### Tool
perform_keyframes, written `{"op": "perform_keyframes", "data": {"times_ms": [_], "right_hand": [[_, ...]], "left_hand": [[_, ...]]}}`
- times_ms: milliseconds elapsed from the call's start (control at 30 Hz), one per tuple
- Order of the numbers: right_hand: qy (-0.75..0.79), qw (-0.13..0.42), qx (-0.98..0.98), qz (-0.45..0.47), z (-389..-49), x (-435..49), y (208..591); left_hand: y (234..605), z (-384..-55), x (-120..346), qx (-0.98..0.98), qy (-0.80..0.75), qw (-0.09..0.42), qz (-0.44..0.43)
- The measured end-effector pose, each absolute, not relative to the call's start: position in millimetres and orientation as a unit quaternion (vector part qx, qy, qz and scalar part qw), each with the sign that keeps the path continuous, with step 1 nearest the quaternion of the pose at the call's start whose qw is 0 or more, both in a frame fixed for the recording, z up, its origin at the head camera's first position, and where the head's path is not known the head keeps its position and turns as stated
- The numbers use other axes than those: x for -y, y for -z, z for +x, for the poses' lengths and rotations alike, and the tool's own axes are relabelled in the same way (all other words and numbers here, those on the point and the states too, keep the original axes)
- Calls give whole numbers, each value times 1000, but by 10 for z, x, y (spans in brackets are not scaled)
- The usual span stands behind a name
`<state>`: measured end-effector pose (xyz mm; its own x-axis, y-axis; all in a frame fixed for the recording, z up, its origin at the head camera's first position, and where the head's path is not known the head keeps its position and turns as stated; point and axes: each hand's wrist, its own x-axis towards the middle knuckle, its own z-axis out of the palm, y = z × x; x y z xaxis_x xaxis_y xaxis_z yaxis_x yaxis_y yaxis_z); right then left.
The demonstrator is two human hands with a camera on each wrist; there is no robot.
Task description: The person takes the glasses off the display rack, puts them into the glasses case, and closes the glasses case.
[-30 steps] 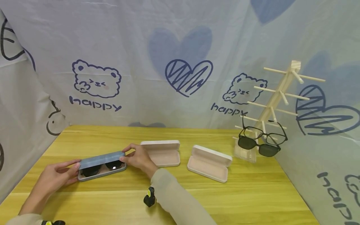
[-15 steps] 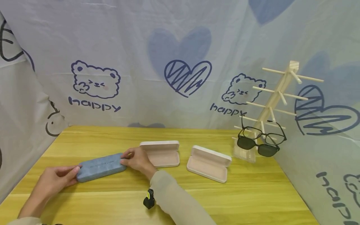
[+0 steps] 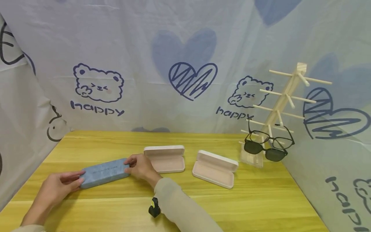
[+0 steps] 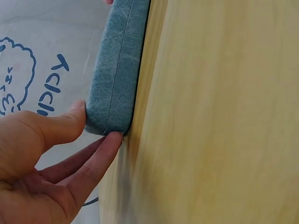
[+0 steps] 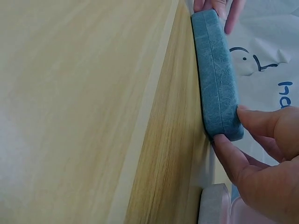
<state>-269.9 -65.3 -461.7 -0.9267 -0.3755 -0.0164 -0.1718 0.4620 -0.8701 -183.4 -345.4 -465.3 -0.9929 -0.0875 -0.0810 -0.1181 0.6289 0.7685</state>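
Observation:
A blue glasses case (image 3: 105, 173) lies closed on the wooden table, slightly angled, with faint lettering on its lid. At its left end my left hand (image 3: 56, 187) holds the case's corner between thumb and fingers. My right hand (image 3: 142, 166) pinches the other end in the same way. In the left wrist view the case (image 4: 114, 70) shows a closed seam along its side, with a fingertip low on its end. The right wrist view shows the case (image 5: 216, 77) flat on the table between both hands. Its inside is hidden.
Two open, pale glasses cases, one just beyond my right hand (image 3: 168, 162) and another farther right (image 3: 214, 172), show bare pinkish linings. A wooden peg stand (image 3: 282, 96) at the right carries black-framed glasses (image 3: 285, 143) and sunglasses (image 3: 275, 154). A printed cloth (image 3: 139, 96) hangs behind the table.
The blue case's lid has come down over the dark sunglasses seen inside it a second ago. Since half a second ago, both hands have shifted only slightly at its ends.

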Motion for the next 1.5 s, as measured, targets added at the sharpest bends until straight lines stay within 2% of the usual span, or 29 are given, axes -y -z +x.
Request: {"op": "perform_keyframes", "data": {"times_ms": [233, 367, 600, 833, 1233, 1500], "right_hand": [[492, 118, -847, -162, -2660, 669, 4626], [482, 125, -852, -165, -2655, 669, 4609], [414, 125, -878, -206, -2638, 570, 4444], [443, 117, -851, -259, -2622, 347, 4126], [459, 24, -844, -278, -2650, -357, 3572], [475, -20, -847, -237, -2615, -818, 3300]], "left_hand": [[4614, -1842, 3504, -899, -431, 47, -61], [4570, -1864, 3513, -921, -384, 48, -54], [4472, -1905, 3409, -944, -327, -6, -35], [4243, -1951, 3060, -932, -354, -70, 18], [3853, -2044, 2462, -914, -380, -107, 97], [3699, -2144, 2073, -903, -391, -112, 137]]}}
